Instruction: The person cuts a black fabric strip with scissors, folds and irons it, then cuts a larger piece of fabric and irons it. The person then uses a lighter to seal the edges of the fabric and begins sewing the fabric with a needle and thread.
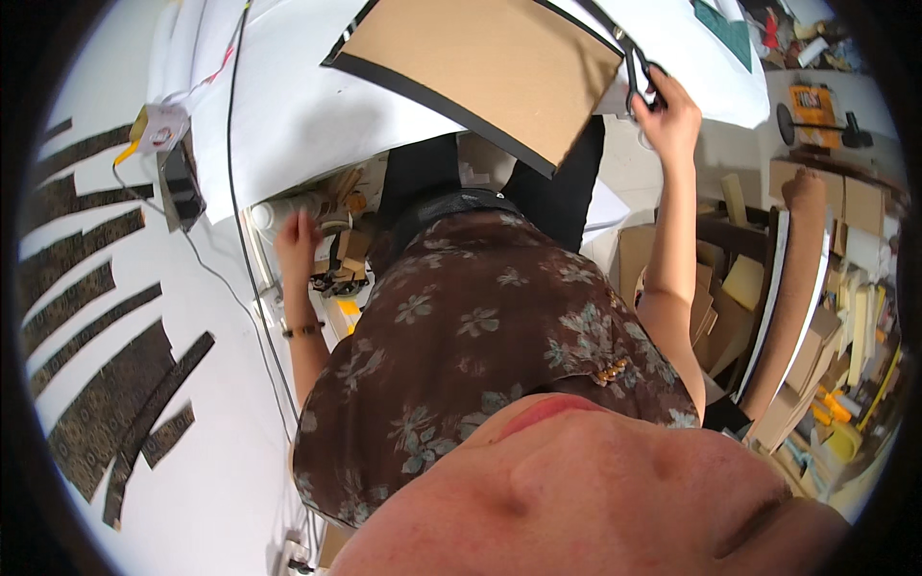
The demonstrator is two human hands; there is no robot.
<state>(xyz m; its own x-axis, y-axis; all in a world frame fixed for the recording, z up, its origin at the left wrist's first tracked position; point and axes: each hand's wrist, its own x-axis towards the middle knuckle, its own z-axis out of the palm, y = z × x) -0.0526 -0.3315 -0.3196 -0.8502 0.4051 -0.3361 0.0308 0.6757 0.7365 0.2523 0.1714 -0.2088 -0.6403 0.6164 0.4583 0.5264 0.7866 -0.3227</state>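
- the right hand (pixel 672 115) is gripping black scissors (pixel 629 60), its thumb and fingers closing around the handle loops.
- the scissors are pointing toward the upper left, just beside the right corner of the brown board (pixel 480 69); whether the blades are touching it, i cannot tell.
- the board is lying at the white table's (pixel 288 144) near edge, its lower corner reaching out over the person's legs, with black edging (pixel 432 103) running along its lower-left side.
- the left hand (pixel 298 238) is hanging below the table edge, near a white cylinder (pixel 274 211); its fingers are curling inward, but blur is hiding whether they are pinching anything.
- dark patterned strips (pixel 110 398) are lying apart on the white surface at far left.
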